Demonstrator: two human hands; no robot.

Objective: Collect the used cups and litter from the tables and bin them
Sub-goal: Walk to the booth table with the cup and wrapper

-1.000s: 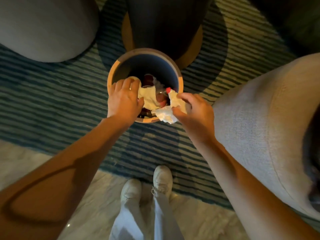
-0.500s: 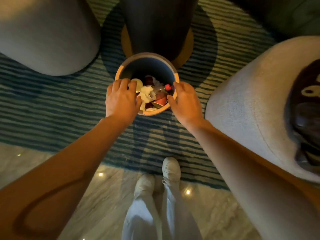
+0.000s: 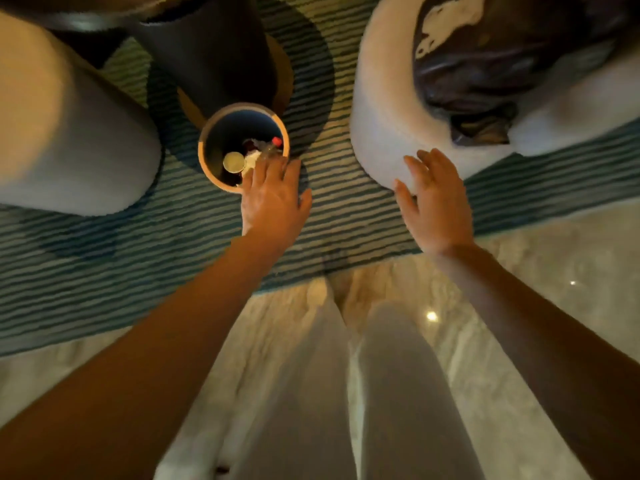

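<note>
Both hands have left the bin [image 3: 207, 147] rim; left hand [image 3: 273, 199] beside it, right hand [image 3: 434, 202] well right, both spread, empty. Withdraw cleanly, don't tip it.

Blurred view, bin partly covered, seats cropped

The left hand [image 3: 275, 199] covers the near rim of the bin [image 3: 207, 140], and its fingertips hide part of the litter [image 3: 252, 157]; the pieces inside are too small and dim to name, apart from a round lid [image 3: 234, 162] and a red cap [image 3: 276, 140]. The table base [image 3: 211, 53], both seats [image 3: 65, 140] and the dark bundle [image 3: 491, 60] run past the frame's edges. The legs [image 3: 346, 393] are smeared; feet cannot be made out.
</note>
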